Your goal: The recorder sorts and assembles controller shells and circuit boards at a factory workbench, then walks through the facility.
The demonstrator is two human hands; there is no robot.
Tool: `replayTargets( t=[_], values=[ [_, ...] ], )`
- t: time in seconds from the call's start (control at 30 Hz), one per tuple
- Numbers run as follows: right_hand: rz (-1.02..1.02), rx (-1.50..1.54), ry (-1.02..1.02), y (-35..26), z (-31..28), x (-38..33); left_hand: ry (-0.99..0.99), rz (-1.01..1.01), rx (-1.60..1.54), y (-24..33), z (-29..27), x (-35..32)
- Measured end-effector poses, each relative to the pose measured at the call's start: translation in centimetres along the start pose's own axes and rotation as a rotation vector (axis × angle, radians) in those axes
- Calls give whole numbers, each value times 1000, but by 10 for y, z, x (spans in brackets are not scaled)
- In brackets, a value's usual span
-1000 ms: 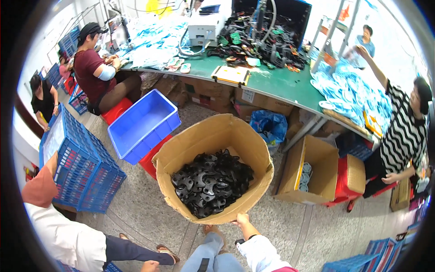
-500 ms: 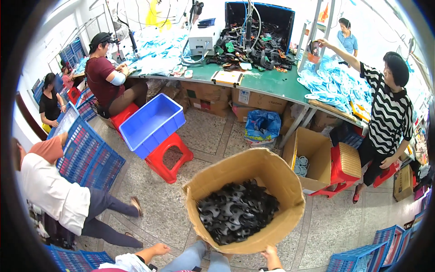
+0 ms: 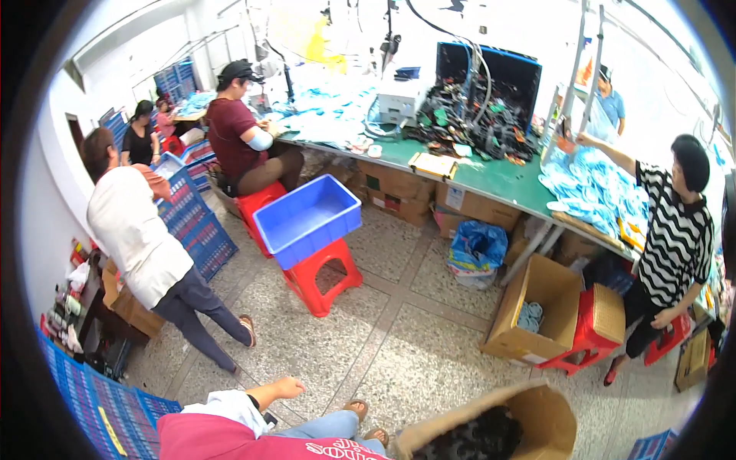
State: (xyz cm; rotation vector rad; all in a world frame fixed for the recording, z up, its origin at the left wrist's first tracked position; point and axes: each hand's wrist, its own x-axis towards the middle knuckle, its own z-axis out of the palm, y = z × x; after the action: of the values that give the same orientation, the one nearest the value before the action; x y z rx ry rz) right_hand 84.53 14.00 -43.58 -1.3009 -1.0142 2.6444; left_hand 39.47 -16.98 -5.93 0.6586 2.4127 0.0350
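My left hand (image 3: 290, 387) is stretched out over the floor with nothing in it, fingers loosely apart. My right hand is out of view. At the lower edge, in front of my sandalled feet, stands an open cardboard box (image 3: 546, 420), cut off by the picture's rim. A heap of small flat black parts (image 3: 479, 438) lies inside it. Ahead of my left hand, a blue plastic bin (image 3: 310, 222) rests on a red stool (image 3: 322, 280).
A green workbench (image 3: 498, 181) carries black parts and light blue straps. Co-workers sit and stand around it. A person in a white shirt (image 3: 138, 230) stands at left by blue crates (image 3: 192, 215). Another cardboard box (image 3: 529, 310) and a red stool stand at right.
The view has turned left, so the bench and bin appear further right. The box of black parts has dropped toward the lower right edge. My right hand, earlier at its rim, has left view.
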Motion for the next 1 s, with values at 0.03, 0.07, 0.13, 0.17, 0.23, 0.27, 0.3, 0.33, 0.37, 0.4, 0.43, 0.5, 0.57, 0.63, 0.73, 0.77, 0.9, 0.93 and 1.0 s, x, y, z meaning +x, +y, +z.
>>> replayTargets(
  t=[0.03,0.07,0.13,0.17,0.23,0.27,0.3,0.33,0.37,0.4,0.43,0.5,0.57,0.63,0.73,0.77,0.9,0.93,1.0],
  values=[
    [-9,-44,-18,-12,11,4,-43,38,67,10,4,-6],
    [-18,-88,-34,-23,23,7,-89,77,134,14,5,-8],
    [-33,-174,-60,-45,48,6,-126,56,127,7,6,-7],
    [-40,-216,-69,-56,61,6,-175,43,133,2,8,0],
    [-58,-305,-73,-84,79,6,-192,9,52,-14,8,21],
    [-68,-349,-73,-99,89,8,-176,23,44,-20,6,32],
    [-80,-382,-68,-113,101,12,-162,43,45,-21,-3,45],
    [-91,-415,-61,-127,114,16,-159,58,42,-19,-13,56],
    [-102,-445,-53,-141,127,21,-139,14,42,-14,-24,65],
    [-113,-472,-41,-155,139,25,-122,-28,45,-9,-36,76],
    [-124,-498,-32,-170,153,31,-120,-11,48,-11,-48,89],
    [-144,-549,-11,-203,180,44,-141,-156,-87,-25,-65,119],
    [-165,-604,9,-250,206,62,-97,-115,-82,-42,-93,153],
    [-150,-651,31,-277,222,71,-83,-88,-69,-34,-116,178],
    [-114,-681,70,-307,247,74,-31,-182,-237,13,-190,213],
    [-143,-581,88,-324,247,81,-32,-188,-241,11,-200,221],
    [-176,-481,138,-388,226,102,60,-55,-194,60,-247,263],
    [-169,-472,147,-398,220,107,58,-24,-228,83,-258,271],
    [-164,-419,203,-414,209,116,50,15,-247,124,-271,295]
  ],
)
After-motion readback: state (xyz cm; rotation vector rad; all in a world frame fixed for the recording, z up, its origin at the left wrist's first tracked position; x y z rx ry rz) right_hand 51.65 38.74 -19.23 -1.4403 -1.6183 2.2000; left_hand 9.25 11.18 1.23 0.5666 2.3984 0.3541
